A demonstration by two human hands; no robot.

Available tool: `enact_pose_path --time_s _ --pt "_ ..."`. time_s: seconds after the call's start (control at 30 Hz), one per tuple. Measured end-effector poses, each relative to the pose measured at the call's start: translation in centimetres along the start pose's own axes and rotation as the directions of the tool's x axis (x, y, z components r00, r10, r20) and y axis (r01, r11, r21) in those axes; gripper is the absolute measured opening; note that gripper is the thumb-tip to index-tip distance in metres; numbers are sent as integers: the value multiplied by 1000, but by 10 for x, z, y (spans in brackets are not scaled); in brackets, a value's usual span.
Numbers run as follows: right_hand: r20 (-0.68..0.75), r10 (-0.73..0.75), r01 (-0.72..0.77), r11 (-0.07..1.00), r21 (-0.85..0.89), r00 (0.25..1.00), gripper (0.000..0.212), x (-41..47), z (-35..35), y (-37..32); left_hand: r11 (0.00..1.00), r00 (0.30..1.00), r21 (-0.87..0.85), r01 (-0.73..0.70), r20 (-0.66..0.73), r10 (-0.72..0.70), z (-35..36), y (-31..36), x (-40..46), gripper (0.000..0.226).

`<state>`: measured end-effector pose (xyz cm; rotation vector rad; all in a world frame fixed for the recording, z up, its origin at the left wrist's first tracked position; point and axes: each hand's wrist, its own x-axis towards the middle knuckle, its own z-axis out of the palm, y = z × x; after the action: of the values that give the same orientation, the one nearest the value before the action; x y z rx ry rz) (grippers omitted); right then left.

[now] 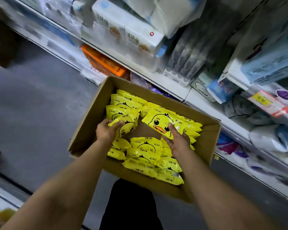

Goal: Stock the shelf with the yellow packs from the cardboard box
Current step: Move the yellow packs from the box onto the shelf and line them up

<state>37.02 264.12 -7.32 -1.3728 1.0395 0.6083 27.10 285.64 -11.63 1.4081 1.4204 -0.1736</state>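
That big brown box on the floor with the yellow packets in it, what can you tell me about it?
The open brown corrugated cardboard box sits on the grey floor, close against the lower white store shelf. Its top is open, with one wall's edge torn and jagged. Glossy yellow duck-print packs fill much of it, though bare cardboard shows in the middle. Both hands reach inside: the left hand grips one pack, the right hand holds another.

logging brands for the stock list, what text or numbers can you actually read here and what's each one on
"CKOK": on the yellow packs in the cardboard box.
"10.90": on the yellow price tag at the shelf edge, somewhat blurred.
"不依棉", as best it reads: on the white tissue packs on the upper shelf.
Small Chinese print on the yellow packs: too small to read surely.
Text on the orange pack and the blue packs: blurred, unreadable.
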Motion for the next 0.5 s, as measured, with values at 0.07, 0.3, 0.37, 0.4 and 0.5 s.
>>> enact_pose_path --time_s 0.07,0.3,0.37,0.4,0.5 --pt "0 -30 30 999 14 1000 96 -12 -6 -6 997 1000 -79 -2 27 4 -7 6 -18 57" --pt "32 -113 110 991 80 993 96 -59 -37 -25 934 992 -354 -46 91 83 -29 30 -82 66" --pt "37 -149 144 984 103 988 96 -72 -45 -28 908 987 -414 -66 106 120 -31 35 -99 55" --pt "40 -159 154 982 109 986 96 -78 -48 -28 893 983 -445 -68 121 135 -33 37 -106 53" --pt "57 -189 179 972 152 980 96 -92 -58 -26 843 970 -538 -19 196 147 -39 41 -124 56"
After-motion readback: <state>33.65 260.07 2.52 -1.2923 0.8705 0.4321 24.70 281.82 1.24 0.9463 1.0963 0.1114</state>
